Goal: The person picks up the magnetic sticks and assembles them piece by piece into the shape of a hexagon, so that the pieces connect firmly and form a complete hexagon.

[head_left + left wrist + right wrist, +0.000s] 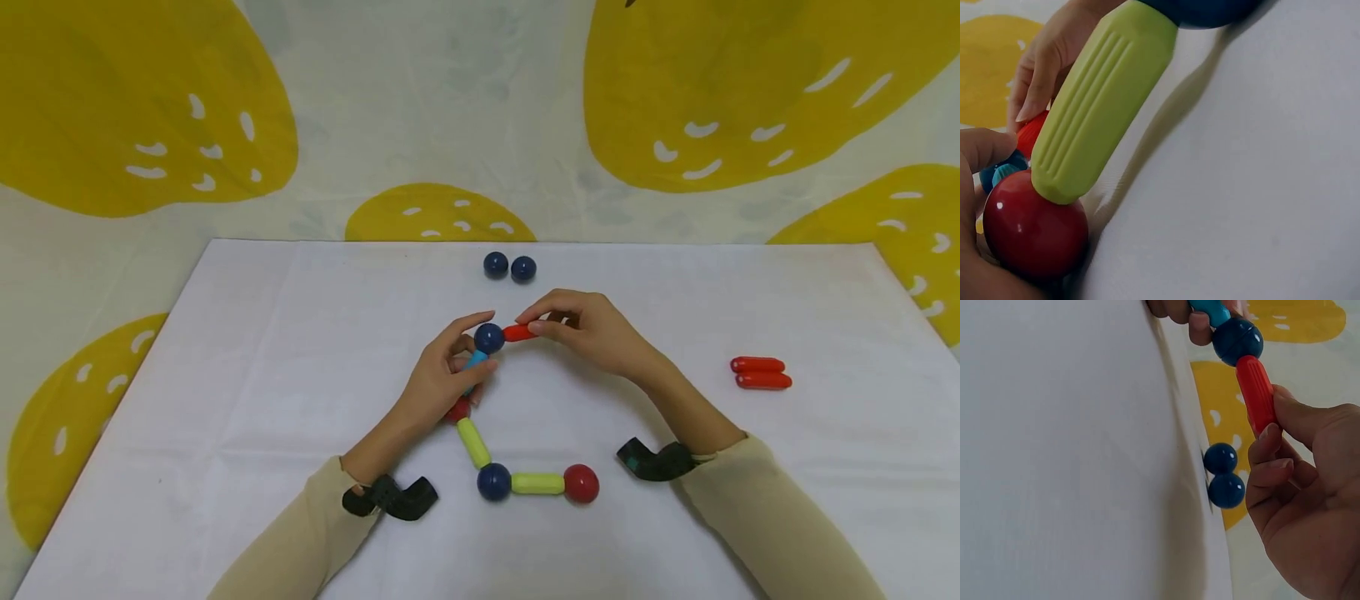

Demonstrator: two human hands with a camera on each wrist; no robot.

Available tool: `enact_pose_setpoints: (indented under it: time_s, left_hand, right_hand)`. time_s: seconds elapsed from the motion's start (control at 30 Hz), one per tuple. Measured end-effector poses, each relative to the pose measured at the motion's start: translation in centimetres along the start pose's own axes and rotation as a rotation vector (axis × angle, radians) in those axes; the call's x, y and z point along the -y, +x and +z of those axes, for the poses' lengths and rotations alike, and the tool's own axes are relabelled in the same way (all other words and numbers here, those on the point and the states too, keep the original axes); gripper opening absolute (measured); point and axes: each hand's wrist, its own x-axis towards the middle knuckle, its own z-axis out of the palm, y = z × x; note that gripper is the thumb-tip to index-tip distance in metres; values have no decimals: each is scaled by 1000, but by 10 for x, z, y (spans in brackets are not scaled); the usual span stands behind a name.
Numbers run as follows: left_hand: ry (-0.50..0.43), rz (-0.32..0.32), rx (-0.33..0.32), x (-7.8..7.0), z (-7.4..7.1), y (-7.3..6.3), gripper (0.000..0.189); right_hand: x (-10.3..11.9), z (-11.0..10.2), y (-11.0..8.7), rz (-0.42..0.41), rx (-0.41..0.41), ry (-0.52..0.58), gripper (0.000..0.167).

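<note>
My left hand (438, 379) grips a light blue rod (476, 360) with a dark blue ball (489, 337) on its upper end. Between thumb and fingers, my right hand (592, 329) pinches a red rod (1256, 394), whose tip meets that ball. At the light blue rod's lower end is a red ball (1035, 225), partly hidden by the left hand. From there the joined chain runs on through a yellow-green rod (473, 442), a second dark blue ball (494, 482), another yellow-green rod (537, 483) and a red end ball (581, 483).
Two loose dark blue balls (510, 267) sit side by side near the back edge of the white table (300, 333). Two red rods (761, 372) lie together at the right. A cloth with yellow shapes (450, 100) covers the background.
</note>
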Motion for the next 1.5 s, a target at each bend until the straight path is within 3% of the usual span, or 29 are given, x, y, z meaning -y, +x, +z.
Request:
enact_pose_setpoints:
  time_s: [0.07,0.3,0.5,0.77,1.27,1.5]
  left_hand:
    - [-16,3,-5,1,-1,1,53]
    - [-50,23,1,25,-7,9,49]
    - [-45,49,-16,30,-8,9,42]
    - [1,45,-20,3,-3,2,45]
    - [28,75,-9,4,-4,0,39]
    - [24,78,-9,4,-4,1,40]
  right_hand:
    - [2,2,1,-1,-4,-4,15]
    - [6,5,5,-2,-7,-2,15]
    - [8,10,9,0,19,18,15]
    - [9,12,12,54,25,18,15]
    - [7,10,12,67,52,89,17]
    - [0,-6,18,71,-45,80,24]
